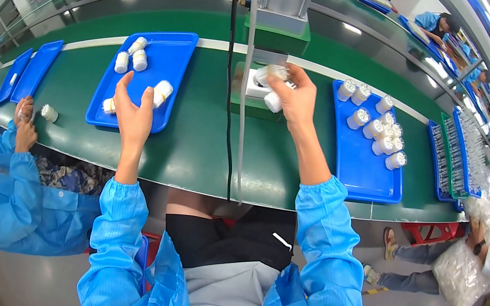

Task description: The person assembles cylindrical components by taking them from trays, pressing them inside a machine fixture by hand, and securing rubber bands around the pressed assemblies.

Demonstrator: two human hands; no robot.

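Left hand (134, 118): spread above the blue left tray (166, 61), thumb and fingers well parted, with nothing seen held between them; whether a fingertip touches anything below, I cannot tell.
Right hand (298, 100): pinching a whitish piece (270, 74) between thumb and fingertips, over the middle of the green bench (194, 125).
Whitish piece: at the white fixture (252, 88), blurred — whether it rests there or is held clear of it does not show.
Lower cylinder (273, 101): white, just below the pinched piece; I cannot tell whether the hand or the fixture bears it.
Left tray's load: a few white cylinders (140, 60), three grouped toward the far end, the others lying near the left hand.
Right tray's load: a larger set of capped cylinders (358, 117), mostly upright, gathered in the farther part of the blue right tray (367, 177).
Progress: the piece at the fixture is in hand and not yet set down in either tray. If the right-hand group is the handled one, the larger share looks done and only the few on the left remain — but this view alone does not settle which group that is.
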